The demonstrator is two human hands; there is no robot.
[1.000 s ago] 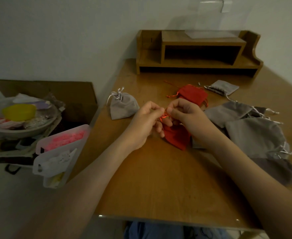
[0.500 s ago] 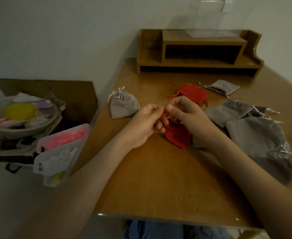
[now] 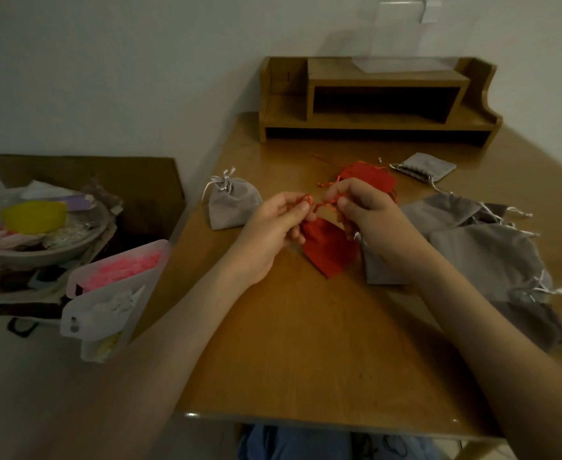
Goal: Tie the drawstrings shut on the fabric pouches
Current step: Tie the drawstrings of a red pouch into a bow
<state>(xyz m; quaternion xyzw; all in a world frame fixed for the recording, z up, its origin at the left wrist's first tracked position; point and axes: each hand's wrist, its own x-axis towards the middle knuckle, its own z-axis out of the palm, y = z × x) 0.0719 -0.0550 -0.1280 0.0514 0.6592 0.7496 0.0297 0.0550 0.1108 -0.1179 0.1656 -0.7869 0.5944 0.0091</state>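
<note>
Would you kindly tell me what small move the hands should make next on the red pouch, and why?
Probably draw the two hands apart to pull the string tight. The left hand and right hand each pinch part of the red string just above the red pouch, and the string between them looks slack and looped.

Count: two reds, the front red pouch (image 3: pixel 329 249) dead centre and the back red pouch (image 3: pixel 369 174) just above it. Greys: one tied grey pouch (image 3: pixel 233 202) left of centre, one flat grey pouch (image 3: pixel 424 167) upper right, plus a grey heap (image 3: pixel 482 257) at the right edge, at least four overlapping, can't pin it exactly. Also one wooden shelf (image 3: pixel 385 82) up top, one bowl (image 3: pixel 34 257) and one plastic box (image 3: pixel 120 293) at left.
</note>
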